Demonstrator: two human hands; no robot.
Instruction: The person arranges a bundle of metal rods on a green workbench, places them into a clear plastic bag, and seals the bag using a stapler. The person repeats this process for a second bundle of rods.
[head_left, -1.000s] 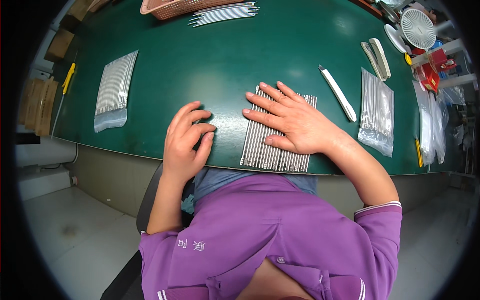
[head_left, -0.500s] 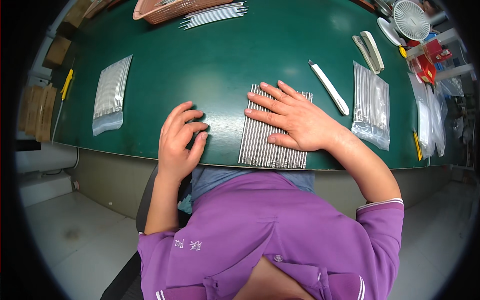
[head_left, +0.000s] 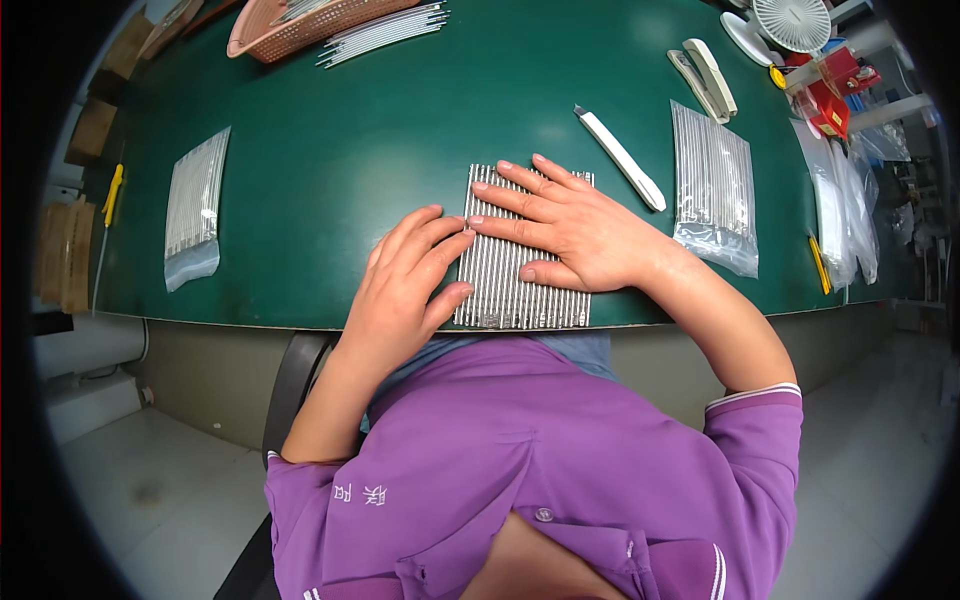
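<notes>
A row of thin silvery metal rods [head_left: 500, 292] lies side by side at the table's front edge, in front of my body. My right hand [head_left: 575, 225] rests flat across the rods, its fingers spread and pointing left. At the row's left edge is my left hand [head_left: 405, 280], fingers slightly curled and apart, the fingertips touching or almost touching the outermost rods. Part of the row's upper right is hidden beneath my right hand. Neither hand grasps anything.
Clear bags of similar rods lie at the left [head_left: 197, 205] and right [head_left: 713, 185]. A white utility knife [head_left: 622, 160] and a stapler [head_left: 708, 80] are beyond my right hand. Further back sit a pink basket [head_left: 290, 40] and loose rods [head_left: 385, 35]. A fan [head_left: 793, 22] stands far right.
My left hand has moved right, from bare tabletop to the left edge of the rods. My right hand stays spread on them. The whole view has shifted slightly.
</notes>
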